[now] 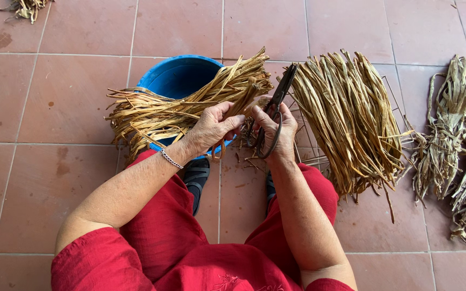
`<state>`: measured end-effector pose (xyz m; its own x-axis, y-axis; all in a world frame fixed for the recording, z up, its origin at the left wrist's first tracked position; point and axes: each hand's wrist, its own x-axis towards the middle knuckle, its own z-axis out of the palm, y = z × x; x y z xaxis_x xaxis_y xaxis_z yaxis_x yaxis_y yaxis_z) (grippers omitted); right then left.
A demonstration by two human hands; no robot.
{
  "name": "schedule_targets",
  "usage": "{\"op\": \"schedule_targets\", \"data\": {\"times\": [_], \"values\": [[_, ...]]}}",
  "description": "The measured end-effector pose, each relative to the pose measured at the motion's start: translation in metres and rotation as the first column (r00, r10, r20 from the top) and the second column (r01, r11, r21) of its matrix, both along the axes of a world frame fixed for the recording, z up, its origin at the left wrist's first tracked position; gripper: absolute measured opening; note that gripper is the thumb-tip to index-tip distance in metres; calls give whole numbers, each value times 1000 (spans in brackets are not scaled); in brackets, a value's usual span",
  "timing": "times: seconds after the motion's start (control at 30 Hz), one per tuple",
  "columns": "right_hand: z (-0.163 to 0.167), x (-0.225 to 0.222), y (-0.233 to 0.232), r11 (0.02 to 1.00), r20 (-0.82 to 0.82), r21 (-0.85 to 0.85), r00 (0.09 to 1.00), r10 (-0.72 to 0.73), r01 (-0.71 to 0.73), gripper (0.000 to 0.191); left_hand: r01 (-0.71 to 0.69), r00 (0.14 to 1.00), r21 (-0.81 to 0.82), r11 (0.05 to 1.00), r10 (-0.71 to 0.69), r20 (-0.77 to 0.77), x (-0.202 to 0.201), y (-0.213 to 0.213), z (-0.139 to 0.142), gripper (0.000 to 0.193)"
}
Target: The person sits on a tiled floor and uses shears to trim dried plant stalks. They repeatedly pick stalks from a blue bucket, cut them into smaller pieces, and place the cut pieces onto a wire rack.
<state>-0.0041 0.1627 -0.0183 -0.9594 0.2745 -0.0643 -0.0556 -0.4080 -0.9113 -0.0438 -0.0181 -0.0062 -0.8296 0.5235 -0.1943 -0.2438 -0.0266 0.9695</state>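
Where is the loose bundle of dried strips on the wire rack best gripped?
Probably around the far end of the bundle of dried strips, coming from above with the fingers wrapping across it: the strips draw tightest there, while the near ends fan out over the wire rack.

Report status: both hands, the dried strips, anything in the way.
Left hand gripping dried strip bundle over blue bucket. Right hand holding scissors. Nothing between them.
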Motion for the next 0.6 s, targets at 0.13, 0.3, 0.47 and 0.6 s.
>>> {"op": "schedule_targets", "data": {"times": [0.13, 0.3, 0.47, 0.6], "values": [[-1, -3, -6, 990, 67, 140, 998, 17, -26, 35, -137, 986, -21, 990, 135, -102, -6, -4, -2, 24], [-7, 5, -19, 911, 86, 319, 965, 248, -263, 63, -268, 939, 71, 961, 277, -202, -21, -13, -6, 17], [-6, 8, -26, 824, 150, 481, 954, 258, -299, 70, -259, 920, 70, 963, 268, -285, -19, -18, -5, 17], [0, 11, -25, 758, 145, 599, 966, 213, -257, 75, -246, 920, 54, 968, 250, -300, -16, -19, -3, 17]]}}
